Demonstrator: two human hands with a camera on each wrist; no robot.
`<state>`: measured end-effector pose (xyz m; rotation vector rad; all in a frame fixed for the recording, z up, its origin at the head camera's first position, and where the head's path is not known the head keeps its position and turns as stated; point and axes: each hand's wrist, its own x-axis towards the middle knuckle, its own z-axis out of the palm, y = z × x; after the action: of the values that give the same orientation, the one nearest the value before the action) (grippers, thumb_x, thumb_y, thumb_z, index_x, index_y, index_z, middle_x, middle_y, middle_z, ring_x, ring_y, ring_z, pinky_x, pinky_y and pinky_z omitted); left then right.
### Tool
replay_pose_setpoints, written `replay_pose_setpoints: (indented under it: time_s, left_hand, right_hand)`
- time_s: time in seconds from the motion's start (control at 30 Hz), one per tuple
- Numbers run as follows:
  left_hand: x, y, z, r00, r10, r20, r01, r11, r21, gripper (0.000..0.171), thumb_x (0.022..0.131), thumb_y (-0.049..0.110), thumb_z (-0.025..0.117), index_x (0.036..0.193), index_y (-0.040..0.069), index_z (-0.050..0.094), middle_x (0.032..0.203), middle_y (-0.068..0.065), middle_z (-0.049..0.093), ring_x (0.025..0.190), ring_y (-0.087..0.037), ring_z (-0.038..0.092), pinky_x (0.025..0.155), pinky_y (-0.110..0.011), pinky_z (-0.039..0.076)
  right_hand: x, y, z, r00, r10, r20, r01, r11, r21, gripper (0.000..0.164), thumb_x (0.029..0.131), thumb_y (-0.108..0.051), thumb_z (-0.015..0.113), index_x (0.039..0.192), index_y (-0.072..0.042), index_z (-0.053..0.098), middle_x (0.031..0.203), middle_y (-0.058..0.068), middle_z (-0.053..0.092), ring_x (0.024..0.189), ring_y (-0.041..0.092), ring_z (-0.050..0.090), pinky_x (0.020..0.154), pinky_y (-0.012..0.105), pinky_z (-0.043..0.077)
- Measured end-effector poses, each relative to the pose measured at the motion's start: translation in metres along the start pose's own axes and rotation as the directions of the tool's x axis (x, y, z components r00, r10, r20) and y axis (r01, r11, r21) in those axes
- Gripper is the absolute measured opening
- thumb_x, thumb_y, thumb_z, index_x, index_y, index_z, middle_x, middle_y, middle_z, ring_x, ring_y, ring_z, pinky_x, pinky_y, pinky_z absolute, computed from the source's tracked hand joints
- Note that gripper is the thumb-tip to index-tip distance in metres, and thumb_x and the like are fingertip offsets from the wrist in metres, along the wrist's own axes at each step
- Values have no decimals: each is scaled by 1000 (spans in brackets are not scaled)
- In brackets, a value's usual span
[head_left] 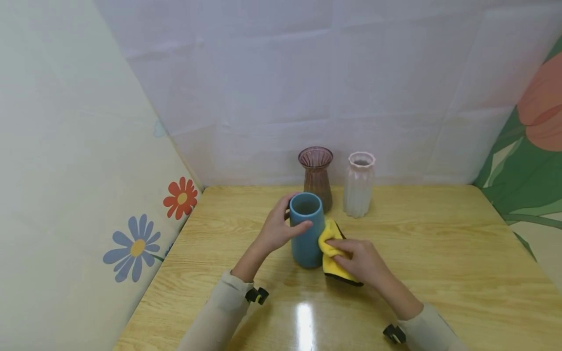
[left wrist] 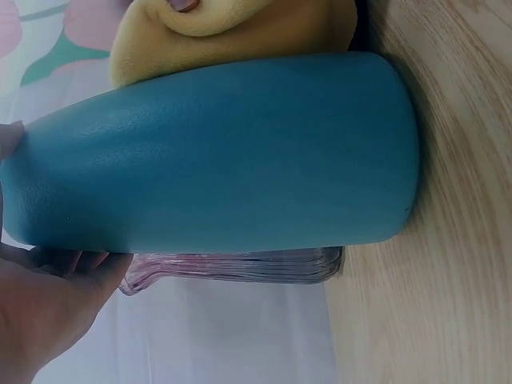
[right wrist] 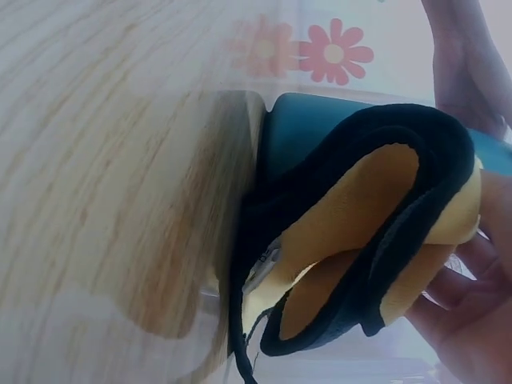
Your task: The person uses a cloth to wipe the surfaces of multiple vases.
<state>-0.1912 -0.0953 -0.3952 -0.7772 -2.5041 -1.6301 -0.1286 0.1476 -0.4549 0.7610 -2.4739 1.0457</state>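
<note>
A blue vase [head_left: 307,248] stands upright on the wooden table [head_left: 417,234]. My left hand [head_left: 277,226] grips it near the rim, thumb across the front and fingers round the far side. In the left wrist view the same vase [left wrist: 224,160] fills the middle, its base on the tabletop. With my right hand [head_left: 366,261] I pinch a folded yellow cloth [head_left: 329,243] with black edging, pressed to the vase's right side. The right wrist view shows the cloth [right wrist: 360,208] bunched against the vase, its lower part close to the table.
Behind the blue vase stands a purplish ribbed glass vase [head_left: 318,183]. To its right is a white-pink fluted vase [head_left: 358,190]. A white sheet [head_left: 329,87] hangs along the table's back edge, and a flower-patterned panel [head_left: 137,247] borders the left side.
</note>
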Motion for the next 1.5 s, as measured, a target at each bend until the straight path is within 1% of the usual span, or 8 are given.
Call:
replay_pose_setpoints:
  time_s: [0.2,0.7,0.87,0.97,1.17,1.33,1.43,1.5]
  left_hand:
    - [0,-1,0,1000,-13,-1,13,1000,-8,71,87,24,82,148,14,46,137,-6,56,129,-26,53,108,-58,43]
    - [0,-3,-1,1000,-21,3,21,1000,-18,73,87,26,81,149,13,44,139,-6,56,130,-27,52,109,-59,42]
    - [1,-4,0,1000,-21,10,21,999,-28,73,87,27,81,149,13,44,139,-6,56,131,-27,52,110,-59,42]
    - [1,-5,0,1000,-23,10,23,999,-26,73,87,26,81,149,15,44,139,-5,57,131,-26,52,109,-58,42]
    - [3,-7,-6,999,4,49,-5,1000,3,72,88,28,81,149,15,45,139,-5,58,131,-24,54,110,-54,43]
    - [8,-9,-13,991,37,129,-35,999,-24,73,88,22,80,149,9,42,141,-9,55,132,-27,54,111,-48,44]
    - [8,-12,-15,985,69,157,-55,994,-93,75,90,16,78,151,4,35,150,-15,47,138,-30,48,115,-50,38]
    - [6,-16,-14,984,99,145,-80,988,-134,78,91,14,76,154,2,31,158,-17,37,145,-33,38,119,-52,31]
  right_hand:
    - [0,-1,-1,997,37,71,-37,999,-7,32,82,-6,82,113,-10,78,107,5,77,91,18,73,78,36,61]
    - [-1,5,1,975,61,216,-53,998,-42,28,85,-10,81,112,-15,79,103,2,78,72,2,59,67,23,55]
    - [-4,11,7,949,101,299,-76,993,-95,29,85,-11,80,114,-18,79,108,-2,77,87,8,68,74,26,56]
    - [-4,14,9,947,89,309,-59,993,-105,29,85,-11,80,113,-18,79,109,-2,77,95,14,71,78,30,58]
    - [-3,14,5,945,30,324,2,995,-98,30,85,-9,79,114,-16,79,109,0,77,94,14,71,78,33,59]
    - [-4,12,-16,975,41,220,-34,999,-36,33,86,-7,79,118,-15,77,115,4,75,102,25,72,85,43,60]
    - [-1,8,-31,997,57,59,-58,998,7,36,83,-4,81,118,-13,77,114,7,75,98,27,73,81,41,61]
    - [4,4,-41,997,39,-72,-38,999,18,38,80,0,83,116,-10,77,112,10,75,94,27,74,76,34,61]
